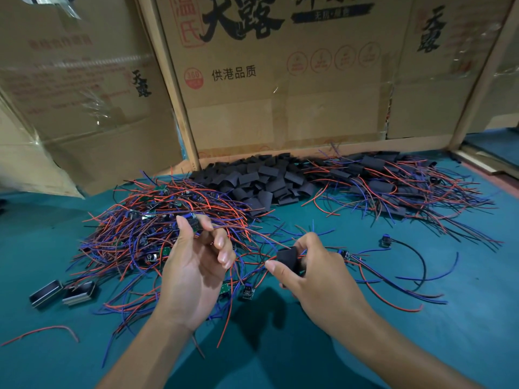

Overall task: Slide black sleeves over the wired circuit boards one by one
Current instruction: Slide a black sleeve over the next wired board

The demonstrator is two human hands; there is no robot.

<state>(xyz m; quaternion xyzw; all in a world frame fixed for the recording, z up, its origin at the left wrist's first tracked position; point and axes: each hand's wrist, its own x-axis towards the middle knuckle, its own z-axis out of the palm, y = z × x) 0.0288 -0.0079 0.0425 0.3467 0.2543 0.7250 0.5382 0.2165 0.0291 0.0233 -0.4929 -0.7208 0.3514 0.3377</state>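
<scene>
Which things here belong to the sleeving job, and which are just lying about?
Job: left hand holding a wired board; right hand pinching a black sleeve; sleeve pile; unsleeved boards heap; sleeved heap.
Lying about: two metal housings; cardboard boxes.

Right hand [317, 272] pinches black sleeve [288, 258] over wires [252, 233].

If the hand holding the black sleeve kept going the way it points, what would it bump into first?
Probably the left hand. The right hand, pinching the black sleeve, points left toward it over loose wires; depth is hard to judge.
</scene>
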